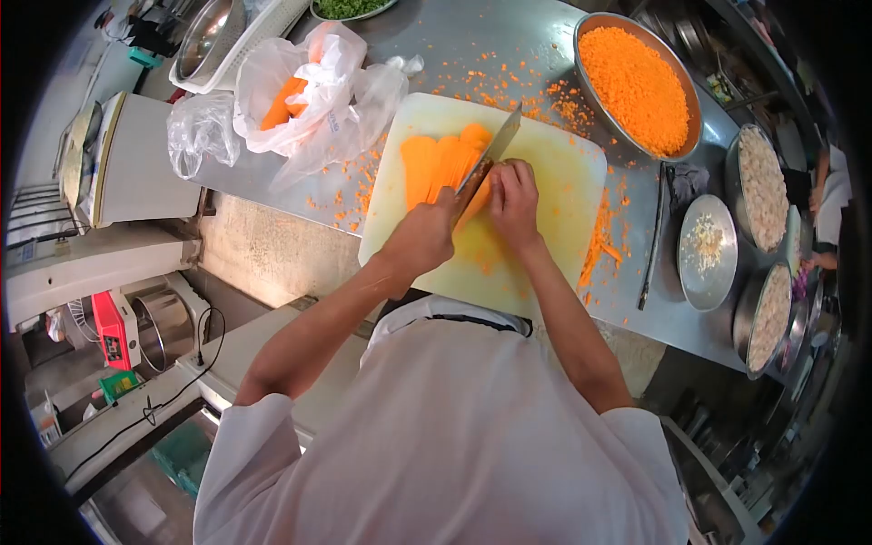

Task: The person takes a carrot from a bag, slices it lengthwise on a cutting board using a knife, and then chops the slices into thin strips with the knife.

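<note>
My left hand (422,238) is closed round the handle of a knife (490,156), whose broad blade points up and to the right over the cutting board (559,173). Close against the blade's right side, my right hand (515,202) has its fingers curled on a piece of carrot, most of it hidden by the hand and knife. Sliced carrot (436,168) lies fanned out on the board, left of the blade. Orange juice stains and small bits mark the pale surface.
Whole carrots (283,102) sit in a plastic bag (341,118) at upper left. A large bowl of minced carrot (636,91) stands at upper right. Bowls of pale chopped food (761,186) and a chopped-garlic-like dish (707,250) line the right. Another person (831,195) is at far right.
</note>
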